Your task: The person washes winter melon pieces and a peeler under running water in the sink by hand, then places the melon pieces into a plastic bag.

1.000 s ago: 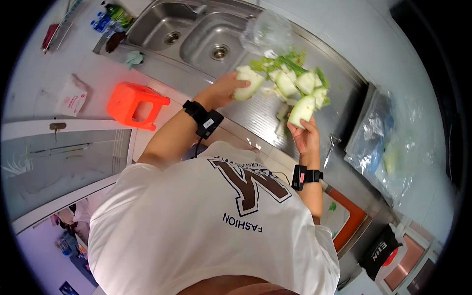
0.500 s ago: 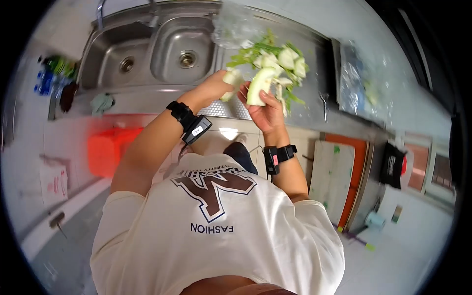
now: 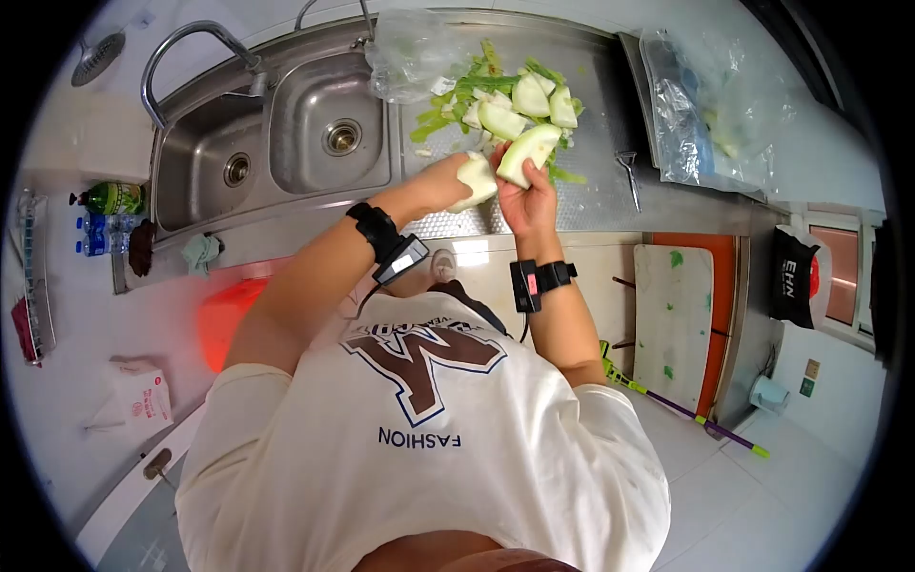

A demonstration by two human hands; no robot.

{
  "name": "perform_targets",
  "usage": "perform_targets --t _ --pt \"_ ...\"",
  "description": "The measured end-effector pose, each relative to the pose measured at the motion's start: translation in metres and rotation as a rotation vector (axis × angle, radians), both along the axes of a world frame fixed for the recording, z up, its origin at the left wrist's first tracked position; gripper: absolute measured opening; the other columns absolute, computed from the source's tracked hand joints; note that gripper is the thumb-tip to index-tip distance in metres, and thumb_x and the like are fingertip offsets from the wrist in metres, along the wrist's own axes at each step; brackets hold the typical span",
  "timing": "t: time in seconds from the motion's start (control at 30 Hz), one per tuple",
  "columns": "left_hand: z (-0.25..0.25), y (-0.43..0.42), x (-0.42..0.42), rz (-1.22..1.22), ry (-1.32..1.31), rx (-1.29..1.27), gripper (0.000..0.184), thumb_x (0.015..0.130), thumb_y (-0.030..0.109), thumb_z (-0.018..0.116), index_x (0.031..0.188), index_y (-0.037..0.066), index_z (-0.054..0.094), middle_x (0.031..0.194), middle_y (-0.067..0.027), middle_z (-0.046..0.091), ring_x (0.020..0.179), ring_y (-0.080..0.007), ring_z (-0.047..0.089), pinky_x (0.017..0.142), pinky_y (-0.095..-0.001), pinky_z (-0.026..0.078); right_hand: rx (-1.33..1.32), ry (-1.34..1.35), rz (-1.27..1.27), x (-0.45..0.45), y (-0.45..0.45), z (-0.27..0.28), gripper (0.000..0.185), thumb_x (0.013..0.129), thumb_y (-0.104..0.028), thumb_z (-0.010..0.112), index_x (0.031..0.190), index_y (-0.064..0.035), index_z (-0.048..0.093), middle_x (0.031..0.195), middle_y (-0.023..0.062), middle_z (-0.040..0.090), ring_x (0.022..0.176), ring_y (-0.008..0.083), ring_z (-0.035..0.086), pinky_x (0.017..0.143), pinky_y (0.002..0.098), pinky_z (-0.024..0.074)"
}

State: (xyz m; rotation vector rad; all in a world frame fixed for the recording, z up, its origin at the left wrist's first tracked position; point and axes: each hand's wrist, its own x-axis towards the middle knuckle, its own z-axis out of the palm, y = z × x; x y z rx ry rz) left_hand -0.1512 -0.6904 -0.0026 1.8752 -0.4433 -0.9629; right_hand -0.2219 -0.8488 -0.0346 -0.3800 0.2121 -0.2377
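My left hand (image 3: 440, 185) is closed around a pale, peeled melon piece (image 3: 476, 182) at the counter's front edge. Right beside it, my right hand (image 3: 530, 202) grips a pale green melon wedge (image 3: 529, 155), thumb on the near side. The two pieces are close together; whether they touch I cannot tell. Just beyond my hands, several more peeled pieces (image 3: 531, 96) lie on a heap of green peelings (image 3: 440, 118). A metal peeler (image 3: 628, 179) rests on the counter to the right.
A steel double sink (image 3: 329, 105) with a faucet (image 3: 195, 33) is at the left. Clear plastic bags lie behind the sink (image 3: 412, 59) and at the right (image 3: 701, 114). Bottles (image 3: 107, 234) and a cloth (image 3: 201, 254) sit far left. A red bin (image 3: 229, 319) stands below.
The camera view has shifted, so the sink and counter sit differently in frame. The wedge in my right hand has tilted over to the right. Both hands keep hold of their pieces.
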Motion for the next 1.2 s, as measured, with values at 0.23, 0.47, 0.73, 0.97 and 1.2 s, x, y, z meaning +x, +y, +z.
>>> perform_targets --t 0.23,0.47,0.73,0.97,1.2 --pt "-0.026 0.003 0.025 0.246 0.263 -0.152 0.047 0.079 0.000 0.058 0.123 -0.004 0.044 0.107 -0.0132 0.057 0.092 -0.0204 0.058 0.075 -0.0302 0.049 -0.073 0.185 0.054 0.015 -0.054 -0.016 0.040 0.087 -0.003 0.050 0.126 -0.0052 0.040 0.117 0.0151 0.054 0.108 0.0338 0.054 0.094 0.0495 0.0461" --pt "-0.020 0.017 0.033 0.389 0.334 -0.226 0.042 0.084 0.008 0.060 0.123 -0.002 0.048 0.108 -0.0121 0.059 0.093 -0.0199 0.057 0.079 -0.0296 0.044 -0.100 0.277 0.165 0.019 -0.066 -0.030 0.045 0.087 0.002 0.049 0.129 -0.0078 0.034 0.120 0.0198 0.050 0.108 0.0364 0.055 0.087 0.0463 0.0514" --pt "-0.022 0.058 0.037 0.588 0.504 -0.436 0.043 0.086 0.011 0.059 0.124 -0.001 0.042 0.109 -0.0129 0.056 0.099 -0.0207 0.057 0.078 -0.0333 0.050 -0.146 0.239 0.336 0.025 -0.040 -0.016 0.051 0.082 0.003 0.048 0.130 -0.0034 0.033 0.121 0.0216 0.048 0.108 0.0404 0.054 0.086 0.0472 0.0529" --pt "-0.010 0.131 0.047 0.709 0.470 -0.555 0.042 0.086 0.008 0.059 0.124 0.000 0.042 0.116 -0.0129 0.054 0.103 -0.0227 0.057 0.086 -0.0333 0.048 -0.181 0.171 0.521 0.057 0.037 0.008 0.050 0.086 -0.005 0.050 0.133 -0.0038 0.032 0.121 0.0206 0.049 0.107 0.0394 0.055 0.085 0.0466 0.0536" --pt "-0.016 0.249 0.080 0.815 0.608 -0.873 0.040 0.091 0.019 0.056 0.124 -0.002 0.046 0.119 -0.0122 0.055 0.107 -0.0208 0.055 0.091 -0.0349 0.047 -0.261 0.251 0.657 0.106 0.168 0.011 0.044 0.092 -0.024 0.051 0.127 0.0006 0.039 0.121 0.0183 0.051 0.106 0.0350 0.057 0.086 0.0425 0.0530"
